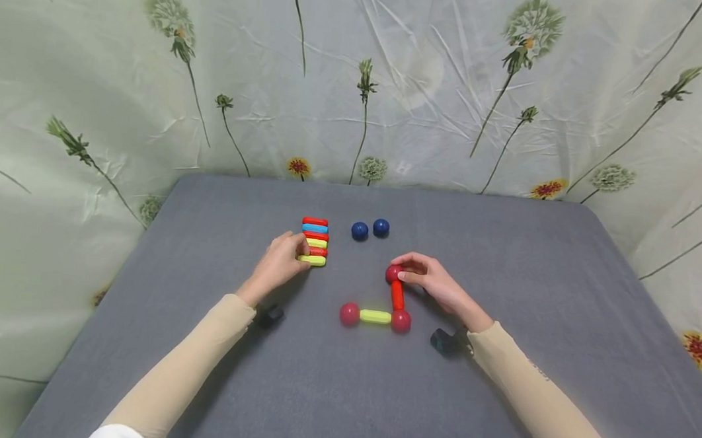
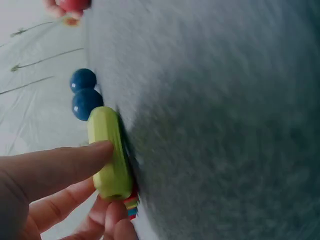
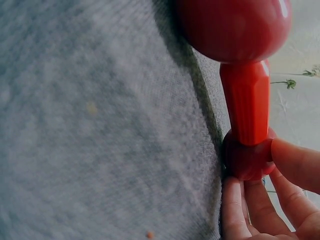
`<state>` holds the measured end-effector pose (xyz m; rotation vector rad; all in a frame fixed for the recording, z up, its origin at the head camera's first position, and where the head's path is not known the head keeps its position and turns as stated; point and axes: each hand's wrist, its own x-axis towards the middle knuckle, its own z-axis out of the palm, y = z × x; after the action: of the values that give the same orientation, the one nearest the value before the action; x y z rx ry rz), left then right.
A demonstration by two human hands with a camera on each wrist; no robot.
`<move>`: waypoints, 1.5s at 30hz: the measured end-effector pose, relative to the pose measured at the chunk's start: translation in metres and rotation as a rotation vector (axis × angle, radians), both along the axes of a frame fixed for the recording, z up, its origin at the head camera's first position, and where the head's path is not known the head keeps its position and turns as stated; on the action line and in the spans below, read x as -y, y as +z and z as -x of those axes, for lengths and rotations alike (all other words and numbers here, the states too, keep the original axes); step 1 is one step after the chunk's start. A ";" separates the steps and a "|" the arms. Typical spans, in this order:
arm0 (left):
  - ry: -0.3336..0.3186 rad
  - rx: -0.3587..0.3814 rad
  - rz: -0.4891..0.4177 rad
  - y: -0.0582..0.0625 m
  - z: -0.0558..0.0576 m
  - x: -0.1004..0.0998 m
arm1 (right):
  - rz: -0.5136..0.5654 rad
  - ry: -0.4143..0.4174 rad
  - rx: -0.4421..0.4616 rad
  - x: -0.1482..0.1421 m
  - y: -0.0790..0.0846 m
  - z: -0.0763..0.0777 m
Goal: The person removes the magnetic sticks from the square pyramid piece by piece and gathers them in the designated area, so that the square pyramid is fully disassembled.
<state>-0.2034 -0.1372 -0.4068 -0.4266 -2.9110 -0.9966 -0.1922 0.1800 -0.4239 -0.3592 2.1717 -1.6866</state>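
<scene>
My left hand (image 1: 278, 260) pinches the nearest yellow-green rod (image 1: 316, 261) of a short column of coloured rods. Close up in the left wrist view, the thumb lies on top of this faceted rod (image 2: 107, 165) and fingers curl at its near end. With thumb and fingers, my right hand (image 1: 437, 283) grips a red ball (image 1: 392, 273) at the far end of a red rod (image 1: 397, 295). That rod runs to a second red ball (image 1: 401, 321) at the corner of an L. From there a yellow-green rod (image 1: 375, 317) leads left to a third red ball (image 1: 349, 314).
Beyond the held rod lie several red, blue and yellow rods, including a blue rod (image 1: 315, 228). Two dark blue balls (image 1: 359, 231) sit right of them. A grey cloth-covered table (image 1: 330, 396) lies beneath everything, with a flower-patterned curtain (image 1: 308, 124) behind.
</scene>
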 end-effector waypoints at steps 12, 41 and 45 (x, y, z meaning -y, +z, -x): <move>-0.543 0.162 -0.103 0.009 -0.019 -0.025 | 0.014 0.004 0.001 0.000 0.000 -0.001; -0.227 -0.009 -0.195 0.001 0.010 -0.081 | 0.014 0.017 -0.009 -0.001 0.002 0.000; -0.096 -0.011 -0.171 -0.003 0.024 -0.096 | 0.017 0.017 -0.008 0.000 0.002 -0.001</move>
<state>-0.2276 -0.0415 -0.4095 -0.5651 -2.7885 -1.2389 -0.1909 0.1802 -0.4221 -0.3886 2.1560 -1.6980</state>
